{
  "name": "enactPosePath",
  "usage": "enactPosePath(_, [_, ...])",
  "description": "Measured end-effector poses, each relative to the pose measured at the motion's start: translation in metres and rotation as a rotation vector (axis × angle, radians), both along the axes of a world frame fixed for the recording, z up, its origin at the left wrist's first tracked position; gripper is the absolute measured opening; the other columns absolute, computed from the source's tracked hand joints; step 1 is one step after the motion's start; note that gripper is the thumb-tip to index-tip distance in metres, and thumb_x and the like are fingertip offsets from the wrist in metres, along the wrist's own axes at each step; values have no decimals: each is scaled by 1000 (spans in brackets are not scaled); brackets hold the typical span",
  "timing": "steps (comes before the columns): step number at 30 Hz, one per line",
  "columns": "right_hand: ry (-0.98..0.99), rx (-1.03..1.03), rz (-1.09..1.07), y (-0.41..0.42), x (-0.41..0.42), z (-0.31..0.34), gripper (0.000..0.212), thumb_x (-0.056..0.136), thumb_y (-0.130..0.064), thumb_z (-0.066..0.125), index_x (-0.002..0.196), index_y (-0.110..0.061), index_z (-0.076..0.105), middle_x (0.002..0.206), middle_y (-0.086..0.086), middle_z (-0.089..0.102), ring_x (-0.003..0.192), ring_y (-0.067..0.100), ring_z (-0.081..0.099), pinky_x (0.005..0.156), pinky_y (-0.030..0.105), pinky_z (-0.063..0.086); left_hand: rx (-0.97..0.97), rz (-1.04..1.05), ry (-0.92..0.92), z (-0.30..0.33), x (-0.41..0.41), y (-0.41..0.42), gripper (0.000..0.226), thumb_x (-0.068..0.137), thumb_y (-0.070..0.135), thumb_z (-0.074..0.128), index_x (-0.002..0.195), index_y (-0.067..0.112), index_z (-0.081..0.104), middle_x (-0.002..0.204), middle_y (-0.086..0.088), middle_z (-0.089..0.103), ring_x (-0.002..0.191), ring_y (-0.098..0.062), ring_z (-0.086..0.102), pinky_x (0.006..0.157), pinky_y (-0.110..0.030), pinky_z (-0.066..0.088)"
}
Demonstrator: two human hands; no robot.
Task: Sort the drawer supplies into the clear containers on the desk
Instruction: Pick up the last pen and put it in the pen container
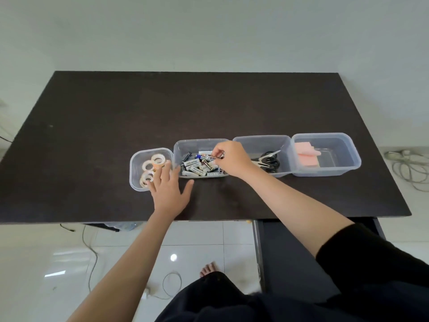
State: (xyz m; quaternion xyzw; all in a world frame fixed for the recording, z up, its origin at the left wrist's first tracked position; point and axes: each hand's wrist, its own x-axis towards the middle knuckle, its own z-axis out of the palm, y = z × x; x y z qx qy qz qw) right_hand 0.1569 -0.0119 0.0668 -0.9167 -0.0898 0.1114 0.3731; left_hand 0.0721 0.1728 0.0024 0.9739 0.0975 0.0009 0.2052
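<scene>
A row of clear containers stands on the dark desk (116, 112). The leftmost small container (134, 163) holds several tape rolls (157, 159). Beside it, a container (185, 145) holds several batteries (195, 167). A third container (260, 141) holds black-handled scissors (270, 159), and the rightmost one (343, 145) holds pink sticky notes (306, 155). My right hand (229, 159) reaches into the battery container and pinches a battery (210, 157). My left hand (168, 190) lies flat with spread fingers, its fingertips touching the tape container's near right corner.
An open dark drawer (287, 254) juts out under the desk's front right edge. Cables lie on the white tiled floor at the right (408, 166) and below the desk (171, 284). A bare foot (209, 269) shows on the floor.
</scene>
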Motion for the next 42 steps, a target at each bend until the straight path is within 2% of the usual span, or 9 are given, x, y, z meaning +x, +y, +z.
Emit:
enactPosePath(6, [13,-50,23,4,3,-10,21,86,0,58,100,-8,70,105,6,70,96,19,64,86,32,52,35,-21,13,-3,-2,2,56,92,48,46,142,26,35,158,0,20,147,-29,7,113,-61,0])
enactPosePath(13, [-366,73,-53,-27,-53,-18,12,80,0,63,86,-7,70,90,8,65,83,20,61,75,27,49,36,-26,-122,-3,-20,-10,59,86,44,49,138,17,42,155,-5,27,146,-28,17,109,-66,5])
enactPosePath(18, [-435,84,-124,-64,-128,-42,11,78,-3,67,87,-9,69,89,4,63,86,20,60,74,25,49,-83,-79,-176,-2,-54,-43,50,87,29,60,133,12,48,156,-6,26,147,-26,13,110,-65,7])
enactPosePath(26, [-191,113,-316,-138,-267,-88,20,81,-11,68,101,-14,68,99,-3,59,95,14,55,77,18,47,-160,-71,-114,-26,-157,-128,54,88,42,47,131,10,49,155,-10,26,145,-31,16,111,-61,11])
enactPosePath(29, [-205,-23,-502,-176,-327,-100,34,76,-19,73,109,-19,66,118,4,51,105,20,46,84,28,45,-222,-72,3,-39,-217,-175,55,89,41,54,136,14,44,157,-7,21,146,-28,14,114,-57,10])
enactPosePath(32, [6,-92,-857,-212,-373,-109,68,71,-25,78,132,-17,48,139,16,32,121,30,34,100,43,35,-213,-134,103,-51,-269,-210,64,84,43,63,138,17,41,157,-6,21,145,-28,17,115,-56,20])
enactPosePath(35, [275,-11,-1147,-243,-399,-109,98,69,-30,81,145,-16,20,147,18,19,128,40,29,107,54,31,-253,-138,268,-57,-302,-233,79,79,54,65,144,22,32,159,1,13,145,-25,12,114,-47,28])
enactPosePath(38, [447,273,-1120,-265,-410,-113,111,73,-32,79,148,-25,-3,152,15,15,135,34,30,103,40,36,-278,-63,360,-60,-315,-246,80,82,53,62,147,24,25,159,9,8,144,-21,18,106,-39,38])
enactPosePath(42, [638,543,-1052,-264,-411,-116,108,83,-33,68,143,-36,-21,144,17,40,128,23,47,92,30,35,-290,-9,396,-61,-315,-255,74,88,44,58,148,20,23,159,6,10,142,-19,27,104,-34,39])
